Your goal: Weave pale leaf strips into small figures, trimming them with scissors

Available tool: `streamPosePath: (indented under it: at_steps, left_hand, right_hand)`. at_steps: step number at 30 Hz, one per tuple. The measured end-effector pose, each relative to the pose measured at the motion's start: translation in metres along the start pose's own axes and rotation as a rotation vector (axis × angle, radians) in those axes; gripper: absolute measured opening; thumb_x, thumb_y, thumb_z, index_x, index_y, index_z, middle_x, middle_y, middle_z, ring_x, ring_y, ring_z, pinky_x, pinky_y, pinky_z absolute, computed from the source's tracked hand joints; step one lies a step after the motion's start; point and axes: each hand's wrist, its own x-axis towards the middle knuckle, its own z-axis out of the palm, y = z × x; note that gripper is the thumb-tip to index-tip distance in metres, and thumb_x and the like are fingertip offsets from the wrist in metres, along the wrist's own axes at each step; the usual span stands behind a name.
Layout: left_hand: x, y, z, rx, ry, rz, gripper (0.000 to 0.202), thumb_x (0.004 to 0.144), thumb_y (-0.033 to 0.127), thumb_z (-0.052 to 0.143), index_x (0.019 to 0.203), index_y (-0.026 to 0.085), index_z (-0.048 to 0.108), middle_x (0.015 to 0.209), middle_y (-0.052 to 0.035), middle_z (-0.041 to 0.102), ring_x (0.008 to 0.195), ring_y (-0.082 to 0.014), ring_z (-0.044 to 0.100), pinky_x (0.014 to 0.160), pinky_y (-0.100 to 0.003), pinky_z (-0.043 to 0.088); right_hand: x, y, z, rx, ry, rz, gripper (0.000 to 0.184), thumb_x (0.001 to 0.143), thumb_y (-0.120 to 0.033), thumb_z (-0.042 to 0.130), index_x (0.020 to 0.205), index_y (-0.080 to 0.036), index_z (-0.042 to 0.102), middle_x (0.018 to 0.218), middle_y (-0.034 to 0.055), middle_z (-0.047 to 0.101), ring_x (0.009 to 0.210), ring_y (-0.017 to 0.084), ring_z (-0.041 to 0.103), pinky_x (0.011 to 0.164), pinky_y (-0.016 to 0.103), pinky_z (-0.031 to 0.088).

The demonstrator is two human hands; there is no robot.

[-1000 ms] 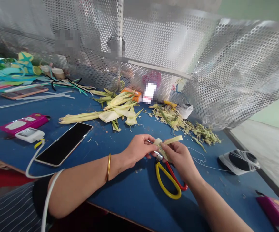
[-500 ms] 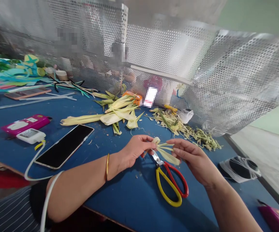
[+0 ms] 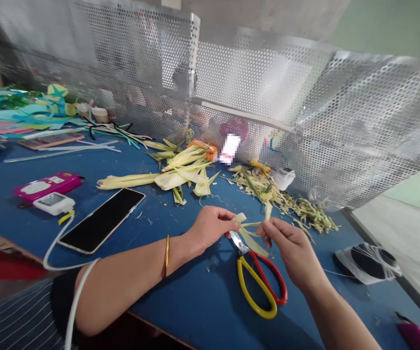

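Note:
Between my hands is a small bow-like piece of pale corn husk (image 3: 248,238) with several strips fanning out. My left hand (image 3: 213,226) pinches its gathered end between thumb and fingers. My right hand (image 3: 286,240) grips one of its strips, whose tip sticks up above the fingers. Below the husk lies a pair of scissors (image 3: 260,282) with one yellow and one red handle; the blade tips are hidden under my left hand. Farther back, a pile of long corn husks (image 3: 176,175) rests on the blue table (image 3: 180,301).
A black phone (image 3: 102,221), a magenta device (image 3: 47,185) and a white corded gadget (image 3: 55,203) lie at left. Husk scraps (image 3: 268,189) are heaped behind my right hand. A thread spool (image 3: 368,262) sits at right. A perforated metal screen (image 3: 246,73) stands along the back.
My right hand has closed on a husk strip and its tip now points up. The left hand keeps its pinch. The view has shifted slightly.

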Motion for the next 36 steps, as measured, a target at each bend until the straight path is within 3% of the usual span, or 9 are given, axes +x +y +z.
streamPosePath:
  at_steps: [4,7,17,23,28,36]
  left_hand:
    - [0.000,-0.004,0.001,0.040,-0.001,0.041,0.007,0.069,0.014,0.071,0.074,0.016,0.076,0.061,0.0001,0.067,0.052,-0.0091,0.050,0.056,-0.023,0.041]
    - [0.001,-0.006,0.002,0.035,0.000,0.037,0.007,0.069,0.014,0.071,0.075,0.015,0.077,0.062,-0.0001,0.067,0.051,-0.0084,0.049,0.055,-0.022,0.041]
    - [-0.002,-0.004,0.005,-0.048,0.034,-0.093,0.002,0.072,0.014,0.072,0.070,0.014,0.073,0.064,-0.0011,0.067,0.050,-0.0068,0.048,0.052,-0.021,0.040]
    - [-0.003,-0.006,0.006,-0.054,0.045,-0.100,0.002,0.072,0.016,0.074,0.071,0.015,0.074,0.059,0.0003,0.063,0.050,-0.0074,0.048,0.052,-0.021,0.040]
    - [-0.002,-0.005,0.006,-0.020,0.044,-0.081,0.002,0.072,0.017,0.073,0.071,0.015,0.074,0.061,0.0000,0.065,0.049,-0.0076,0.048,0.054,-0.022,0.041]
    - [0.001,-0.017,0.004,0.190,0.000,0.092,0.010,0.071,0.021,0.069,0.075,0.016,0.076,0.063,-0.0001,0.067,0.054,-0.0107,0.052,0.055,-0.023,0.040]
  right_hand:
    - [-0.002,-0.004,0.004,-0.106,-0.182,0.085,0.044,0.088,-0.052,0.050,0.060,-0.019,0.059,0.056,-0.0015,0.047,0.056,0.013,0.043,0.056,0.027,0.035]
    - [-0.002,-0.004,0.006,-0.133,-0.238,0.094,0.038,0.086,-0.043,0.051,0.059,-0.018,0.061,0.057,-0.0021,0.047,0.056,0.012,0.043,0.057,0.026,0.035]
    - [-0.002,-0.004,0.014,0.020,-0.207,0.262,0.027,0.070,-0.033,0.053,0.056,-0.017,0.069,0.055,0.0022,0.060,0.052,0.014,0.053,0.057,0.027,0.041]
    - [-0.002,-0.001,0.017,0.125,-0.147,0.333,0.025,0.065,-0.030,0.053,0.051,-0.017,0.069,0.049,0.0017,0.055,0.049,0.013,0.051,0.054,0.026,0.041]
    - [-0.003,0.000,0.018,-0.022,-0.128,0.245,0.026,0.070,-0.031,0.051,0.053,-0.018,0.067,0.048,0.0008,0.054,0.049,0.014,0.049,0.054,0.026,0.038]
    - [-0.008,0.001,0.022,-0.337,-0.086,0.065,0.028,0.079,-0.025,0.044,0.057,-0.020,0.060,0.058,-0.0005,0.055,0.057,0.013,0.050,0.056,0.025,0.033]
